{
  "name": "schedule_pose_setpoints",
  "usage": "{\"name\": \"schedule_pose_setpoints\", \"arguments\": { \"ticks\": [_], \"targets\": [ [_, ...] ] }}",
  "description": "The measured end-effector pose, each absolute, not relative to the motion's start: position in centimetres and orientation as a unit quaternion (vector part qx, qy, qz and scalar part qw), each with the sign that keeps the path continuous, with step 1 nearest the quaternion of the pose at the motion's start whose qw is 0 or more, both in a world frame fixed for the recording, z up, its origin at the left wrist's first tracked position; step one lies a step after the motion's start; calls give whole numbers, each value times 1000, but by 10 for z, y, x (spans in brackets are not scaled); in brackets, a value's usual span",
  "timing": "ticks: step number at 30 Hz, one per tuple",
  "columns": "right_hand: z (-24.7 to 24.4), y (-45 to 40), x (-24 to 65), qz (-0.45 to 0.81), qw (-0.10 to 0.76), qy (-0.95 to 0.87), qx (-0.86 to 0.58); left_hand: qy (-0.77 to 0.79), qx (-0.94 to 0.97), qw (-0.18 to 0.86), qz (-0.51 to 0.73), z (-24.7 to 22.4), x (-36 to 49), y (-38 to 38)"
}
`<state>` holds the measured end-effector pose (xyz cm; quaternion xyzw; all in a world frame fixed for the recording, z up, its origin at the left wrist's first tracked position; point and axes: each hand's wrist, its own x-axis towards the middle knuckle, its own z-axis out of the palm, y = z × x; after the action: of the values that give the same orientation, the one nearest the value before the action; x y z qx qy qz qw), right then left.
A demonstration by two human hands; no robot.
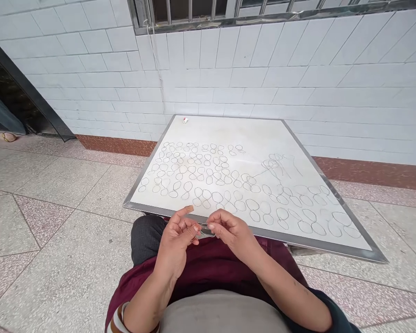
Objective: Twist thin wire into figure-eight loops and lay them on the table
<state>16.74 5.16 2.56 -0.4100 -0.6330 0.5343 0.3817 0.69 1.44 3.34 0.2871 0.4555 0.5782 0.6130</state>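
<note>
Above my lap, just off the table's near edge, both hands pinch a thin wire (pixel 205 233) bent into a loop. My left hand (pixel 180 233) holds it between thumb and fingers, with one finger raised. My right hand (pixel 230 229) grips the wire's other side between thumb and index finger. Beyond them, the white table (pixel 229 129) carries rows of thin wire figure-eight shapes (pixel 255 210), some of them overlapping. Toward the right lies a tangled bunch of wire (pixel 271 164) with long loose ends.
A small red and white item (pixel 185 120) lies at the table's far left corner. The table has a grey metal rim (pixel 336 194) and stands against a white tiled wall (pixel 246 78). A barred window (pixel 201 11) is above, and a dark doorway is at far left.
</note>
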Motion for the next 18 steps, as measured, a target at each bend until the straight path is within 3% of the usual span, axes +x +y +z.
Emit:
{"name": "schedule_pose_setpoints", "arguments": {
  "ticks": [5, 18],
  "targets": [
    [25, 50, 166, 613, 346, -589, -397, 438, 272, 625, 586, 31, 4, 12],
    [24, 36, 162, 653, 403, -505, -395, 419, 236, 611, 629, 28, 6, 4]
  ]
}}
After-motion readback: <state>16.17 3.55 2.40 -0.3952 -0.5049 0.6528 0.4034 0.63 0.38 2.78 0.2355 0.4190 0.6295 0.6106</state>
